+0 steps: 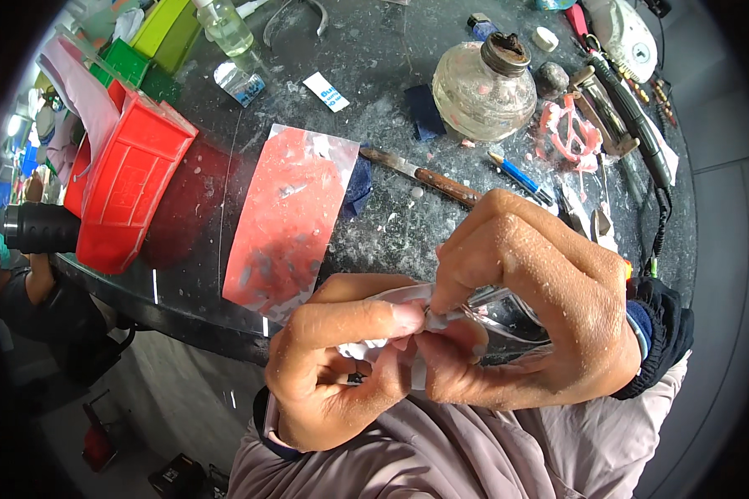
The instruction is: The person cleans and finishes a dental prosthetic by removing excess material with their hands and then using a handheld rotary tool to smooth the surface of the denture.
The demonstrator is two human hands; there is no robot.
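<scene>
At the table's near edge my left hand [329, 349] and my right hand [545, 291] meet, fingertips almost touching. Between them is a small white and pink workpiece [374, 346], mostly hidden by my fingers. It looks like a dental cast, though I cannot be sure. Thin shiny metal strips [520, 320] show behind it, under my right hand. My left thumb and forefinger pinch the piece from the left. The right fingertips press on it from the other side, their exact grip partly hidden. Beyond my left hand lies a pink wax sheet [287, 216] on clear film.
A wooden-handled wax knife [445, 185] and a blue pen [520, 179] lie ahead. Farther back stand a glass spirit lamp [484, 91] and a clear bottle [225, 29]. Red bin [137, 183] at left; pink wax frame [570, 133] and black handpiece [632, 116] at right.
</scene>
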